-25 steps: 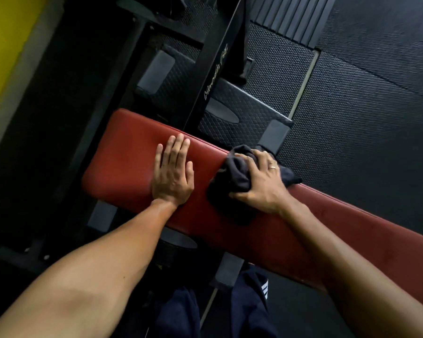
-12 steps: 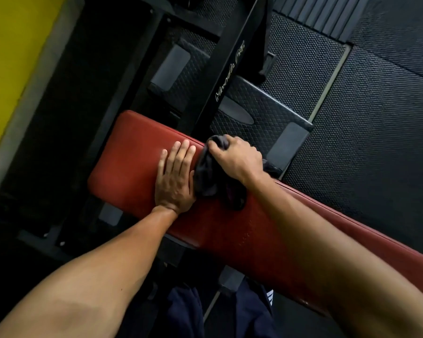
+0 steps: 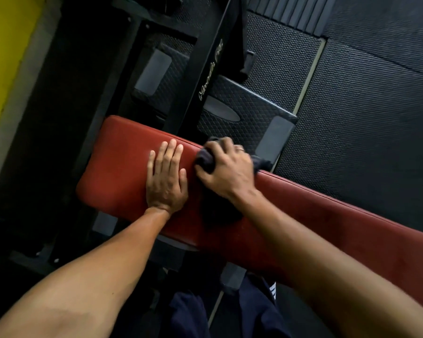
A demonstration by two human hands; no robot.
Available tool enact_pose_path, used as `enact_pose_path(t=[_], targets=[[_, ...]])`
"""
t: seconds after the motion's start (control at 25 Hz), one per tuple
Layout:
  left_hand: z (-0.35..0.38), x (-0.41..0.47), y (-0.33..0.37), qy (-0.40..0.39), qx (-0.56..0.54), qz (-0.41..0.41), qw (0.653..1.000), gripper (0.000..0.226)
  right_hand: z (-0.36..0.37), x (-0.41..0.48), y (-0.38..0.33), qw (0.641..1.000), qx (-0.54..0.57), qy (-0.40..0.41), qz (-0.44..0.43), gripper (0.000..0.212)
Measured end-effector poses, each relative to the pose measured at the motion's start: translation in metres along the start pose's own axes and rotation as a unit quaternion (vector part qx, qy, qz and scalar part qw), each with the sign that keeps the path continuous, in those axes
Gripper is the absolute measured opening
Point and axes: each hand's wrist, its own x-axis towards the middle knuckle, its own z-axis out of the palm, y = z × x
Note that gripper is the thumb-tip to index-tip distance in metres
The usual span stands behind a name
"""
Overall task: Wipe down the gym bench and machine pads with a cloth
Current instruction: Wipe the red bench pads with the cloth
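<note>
Cloth [image 3: 205, 159], dark and bunched, sits at the far edge of the red bench [image 3: 117, 167], clenched in my right hand [image 3: 227, 172]. My left hand [image 3: 166, 181] lies flat just beside it, fingers straight.

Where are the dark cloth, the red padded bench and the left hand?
dark cloth [image 3: 205, 158]: head view, exposed bunched fold.
red padded bench [image 3: 117, 167]: head view, bare top surface.
left hand [image 3: 166, 181]: head view, back of hand.
</note>
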Motion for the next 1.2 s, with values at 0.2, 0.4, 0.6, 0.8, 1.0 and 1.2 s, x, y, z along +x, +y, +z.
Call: enact_pose_path(t=[0.2, 0.4, 0.6, 0.8, 1.0, 1.2], targets=[[0.002, 0.0, 0.0, 0.005, -0.003, -0.001, 1.0, 0.055, -0.012, -0.005, 0.015, 0.999, 0.017, 0.006, -0.038, 0.054], [0.0, -0.001, 0.002, 0.005, -0.012, 0.008, 1.0, 0.058, -0.028, -0.094, 0.116, 0.995, -0.012, 0.098, 0.023, 0.052], [0.007, -0.003, 0.0, 0.03, -0.001, 0.016, 0.999, 0.055, 0.008, -0.061, 0.032, 0.989, -0.013, 0.126, 0.07, 0.058], [0.003, -0.006, -0.001, 0.019, -0.029, 0.034, 0.999, 0.053, 0.038, -0.138, 0.002, 0.993, -0.039, 0.068, -0.087, 0.059], [-0.001, -0.034, 0.014, 0.01, -0.069, 0.078, 0.995, 0.053, 0.021, -0.201, 0.081, 0.99, -0.095, 0.088, -0.063, 0.055], [0.001, -0.068, 0.023, -0.008, -0.061, 0.108, 0.992, 0.052, 0.025, -0.125, 0.022, 0.985, -0.018, 0.136, 0.106, 0.062]])
